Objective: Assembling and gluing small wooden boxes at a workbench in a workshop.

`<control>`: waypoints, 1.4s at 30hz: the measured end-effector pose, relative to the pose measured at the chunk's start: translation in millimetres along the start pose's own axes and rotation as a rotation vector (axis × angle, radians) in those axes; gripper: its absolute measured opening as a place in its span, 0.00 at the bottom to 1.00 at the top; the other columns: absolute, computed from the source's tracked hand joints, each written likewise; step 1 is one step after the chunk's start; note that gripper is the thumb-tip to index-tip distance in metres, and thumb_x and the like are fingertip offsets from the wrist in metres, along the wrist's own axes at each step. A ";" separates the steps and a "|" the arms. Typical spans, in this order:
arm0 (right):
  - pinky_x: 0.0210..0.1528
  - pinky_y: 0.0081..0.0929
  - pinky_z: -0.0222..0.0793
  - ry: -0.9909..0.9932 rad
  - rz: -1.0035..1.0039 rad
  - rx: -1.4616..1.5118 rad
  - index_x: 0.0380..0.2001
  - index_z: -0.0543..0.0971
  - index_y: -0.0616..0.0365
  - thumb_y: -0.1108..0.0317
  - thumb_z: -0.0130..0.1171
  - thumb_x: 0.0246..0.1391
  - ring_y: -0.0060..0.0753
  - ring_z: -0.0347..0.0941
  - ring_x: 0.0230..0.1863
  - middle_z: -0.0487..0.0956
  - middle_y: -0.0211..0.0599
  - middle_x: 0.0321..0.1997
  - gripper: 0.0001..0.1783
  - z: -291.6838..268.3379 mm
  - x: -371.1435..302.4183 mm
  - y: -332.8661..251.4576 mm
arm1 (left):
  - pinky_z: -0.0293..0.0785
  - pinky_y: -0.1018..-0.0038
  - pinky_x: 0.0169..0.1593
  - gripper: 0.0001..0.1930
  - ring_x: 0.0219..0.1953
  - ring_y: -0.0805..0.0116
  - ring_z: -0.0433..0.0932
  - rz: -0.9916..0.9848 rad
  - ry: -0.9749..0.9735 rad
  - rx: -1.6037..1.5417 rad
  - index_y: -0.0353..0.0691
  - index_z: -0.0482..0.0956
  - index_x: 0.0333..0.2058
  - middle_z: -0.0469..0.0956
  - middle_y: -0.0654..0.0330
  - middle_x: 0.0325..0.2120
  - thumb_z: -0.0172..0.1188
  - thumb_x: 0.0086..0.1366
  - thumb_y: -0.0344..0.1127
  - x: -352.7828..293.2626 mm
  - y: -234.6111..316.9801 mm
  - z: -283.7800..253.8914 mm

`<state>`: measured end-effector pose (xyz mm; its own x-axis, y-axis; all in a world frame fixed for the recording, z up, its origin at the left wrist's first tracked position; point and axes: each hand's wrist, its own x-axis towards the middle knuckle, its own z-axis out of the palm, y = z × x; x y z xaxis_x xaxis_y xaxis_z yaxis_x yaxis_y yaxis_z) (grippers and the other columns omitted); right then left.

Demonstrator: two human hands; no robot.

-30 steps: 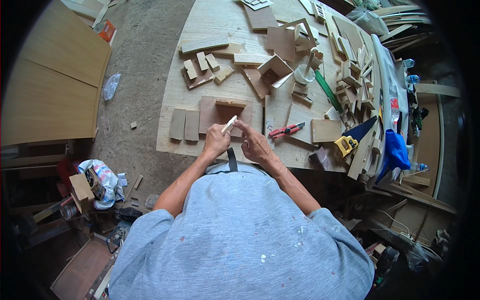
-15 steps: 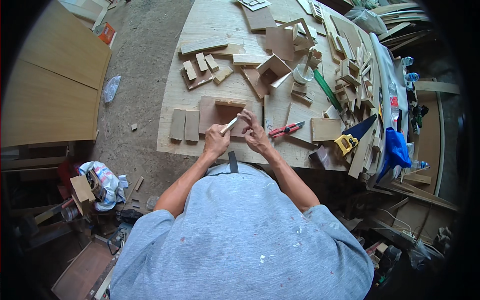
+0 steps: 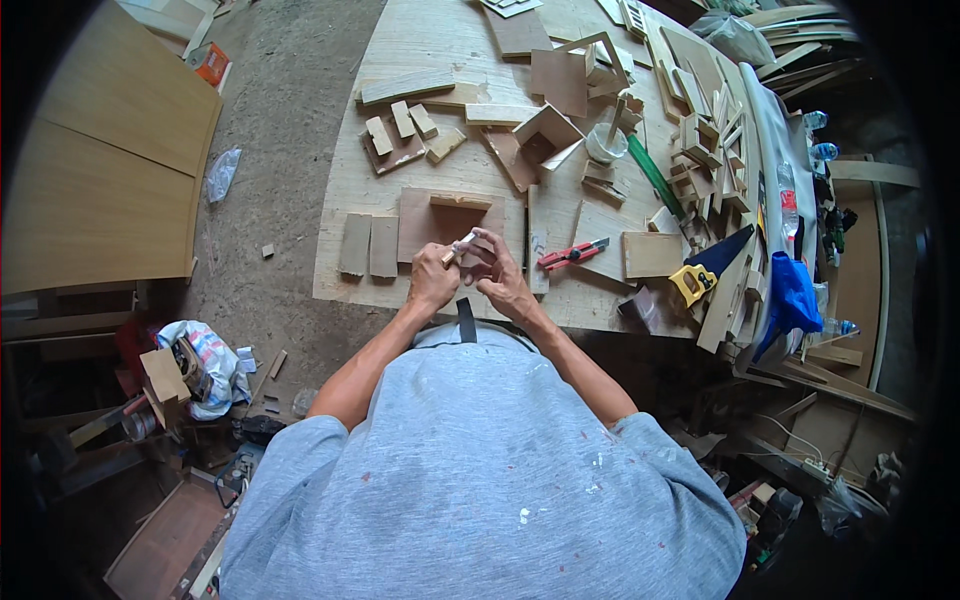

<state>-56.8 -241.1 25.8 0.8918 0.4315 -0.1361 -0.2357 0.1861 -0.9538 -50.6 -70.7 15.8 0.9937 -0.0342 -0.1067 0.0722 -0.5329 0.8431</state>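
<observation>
My left hand and right hand met over the near edge of the workbench, as they had half a second before; neither had shifted noticeably. The left hand was closed on a small pale stick, whose tip pointed up and away from me, a little higher than in the earlier frame. The right hand's fingers were closed on a small brown wood piece, pressed against the stick. Both hands hid most of that piece, so its shape could not be told.

Just beyond the hands lay a brown square board with a thin strip along its far edge. Two narrow planks lay side by side to its left, near the bench's left edge. To the right of my right hand lay a red utility knife, then a pale square offcut, and further right, close to the bench's right edge, a handsaw with a yellow handle. A white cup stood toward the middle of the bench among scattered offcuts. A blue cloth hung off the right edge.
</observation>
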 end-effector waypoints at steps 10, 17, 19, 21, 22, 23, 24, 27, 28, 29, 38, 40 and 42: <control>0.35 0.18 0.67 0.073 0.090 0.380 0.67 0.56 0.54 0.86 0.50 0.39 0.28 0.75 0.37 0.73 0.45 0.61 0.46 6.1 -5.6 -25.3 | 0.77 0.63 0.37 0.10 0.33 0.56 0.82 0.003 0.029 -0.066 0.36 0.85 0.34 0.81 0.49 0.31 0.63 0.63 0.38 2.3 -2.1 2.2; 0.37 0.18 0.68 0.102 -0.006 0.077 0.68 0.55 0.55 0.87 0.47 0.40 0.23 0.74 0.37 0.73 0.44 0.61 0.46 7.0 -4.0 -13.0 | 0.77 0.64 0.38 0.10 0.34 0.56 0.82 0.036 0.028 -0.063 0.37 0.86 0.34 0.81 0.50 0.31 0.63 0.64 0.38 4.2 -3.5 5.7; 0.37 0.18 0.69 0.083 -0.063 -0.070 0.68 0.54 0.54 0.87 0.45 0.40 0.22 0.73 0.37 0.73 0.43 0.61 0.46 12.5 -4.5 -15.1 | 0.77 0.64 0.38 0.09 0.33 0.56 0.82 0.037 0.046 -0.075 0.37 0.85 0.32 0.81 0.50 0.31 0.63 0.63 0.37 4.1 -5.2 6.4; 0.36 0.18 0.70 0.002 -0.088 -0.391 0.68 0.55 0.50 0.84 0.45 0.40 0.23 0.72 0.34 0.74 0.41 0.60 0.46 16.2 -7.3 -22.6 | 0.77 0.63 0.37 0.09 0.33 0.57 0.82 0.046 0.025 -0.059 0.37 0.85 0.32 0.81 0.50 0.31 0.62 0.63 0.37 2.9 -5.0 4.6; 0.37 0.19 0.72 -0.012 -0.048 -0.306 0.68 0.56 0.49 0.84 0.46 0.39 0.24 0.72 0.34 0.75 0.39 0.59 0.47 18.2 -7.2 -25.6 | 0.77 0.63 0.37 0.09 0.32 0.57 0.82 0.056 0.005 -0.043 0.37 0.85 0.32 0.81 0.50 0.31 0.62 0.63 0.36 3.0 -3.3 3.3; 0.37 0.19 0.72 -0.010 -0.048 -0.307 0.68 0.56 0.49 0.84 0.46 0.39 0.24 0.72 0.34 0.75 0.39 0.59 0.47 19.3 -6.8 -27.5 | 0.77 0.63 0.37 0.09 0.32 0.57 0.82 0.057 0.003 -0.043 0.37 0.85 0.32 0.81 0.50 0.31 0.62 0.63 0.36 3.5 -1.6 2.5; 0.38 0.18 0.70 -0.011 -0.052 -0.218 0.68 0.55 0.50 0.84 0.45 0.39 0.23 0.71 0.35 0.74 0.39 0.60 0.47 20.3 -6.7 -29.6 | 0.77 0.63 0.37 0.08 0.32 0.57 0.82 0.039 -0.008 -0.030 0.36 0.85 0.32 0.81 0.50 0.31 0.62 0.62 0.35 3.6 -1.1 2.5; 0.39 0.18 0.69 -0.019 -0.060 -0.176 0.69 0.54 0.52 0.85 0.44 0.39 0.23 0.71 0.36 0.73 0.40 0.61 0.47 18.6 -4.3 -27.3 | 0.77 0.63 0.37 0.08 0.32 0.57 0.82 0.026 0.003 -0.028 0.36 0.85 0.33 0.81 0.50 0.31 0.62 0.61 0.34 3.2 -1.8 3.6; 0.39 0.18 0.69 -0.025 -0.063 -0.223 0.69 0.54 0.52 0.85 0.44 0.39 0.24 0.71 0.37 0.73 0.41 0.61 0.47 17.2 -2.7 -26.0 | 0.77 0.63 0.38 0.08 0.32 0.57 0.82 0.031 0.025 -0.039 0.36 0.85 0.33 0.81 0.50 0.31 0.62 0.61 0.34 3.5 -3.1 4.5; 0.39 0.18 0.69 -0.024 -0.064 -0.223 0.69 0.54 0.52 0.85 0.44 0.39 0.24 0.71 0.37 0.73 0.41 0.61 0.47 15.0 -2.1 -25.2 | 0.77 0.63 0.38 0.08 0.32 0.57 0.82 0.033 0.025 -0.039 0.36 0.85 0.33 0.81 0.50 0.31 0.62 0.61 0.34 4.3 -4.5 5.3; 0.36 0.16 0.70 0.247 0.034 -0.082 0.67 0.53 0.54 0.85 0.49 0.44 0.20 0.72 0.36 0.72 0.43 0.62 0.44 -32.4 8.0 0.0 | 0.76 0.64 0.39 0.10 0.34 0.53 0.82 0.043 0.071 -0.087 0.33 0.84 0.35 0.81 0.49 0.33 0.65 0.61 0.35 -0.6 -5.7 0.7; 0.36 0.17 0.70 0.216 -0.013 -0.192 0.67 0.53 0.55 0.84 0.49 0.45 0.19 0.72 0.35 0.72 0.43 0.62 0.43 -34.7 9.4 8.7 | 0.76 0.64 0.40 0.10 0.35 0.53 0.82 0.045 0.065 -0.086 0.33 0.84 0.35 0.81 0.49 0.33 0.65 0.61 0.35 -1.0 -5.5 -0.2; 0.36 0.18 0.71 0.199 -0.009 -0.390 0.67 0.54 0.56 0.84 0.48 0.46 0.19 0.71 0.34 0.73 0.42 0.61 0.42 -32.1 10.6 14.9 | 0.76 0.64 0.40 0.10 0.35 0.53 0.82 0.045 0.063 -0.083 0.33 0.84 0.36 0.81 0.48 0.33 0.65 0.61 0.34 -1.5 -5.5 -0.5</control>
<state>-38.4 -262.1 1.5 0.9593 0.2455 -0.1395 -0.0979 -0.1742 -0.9798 -52.5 -67.2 11.5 0.9993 -0.0022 -0.0368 0.0317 -0.4599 0.8874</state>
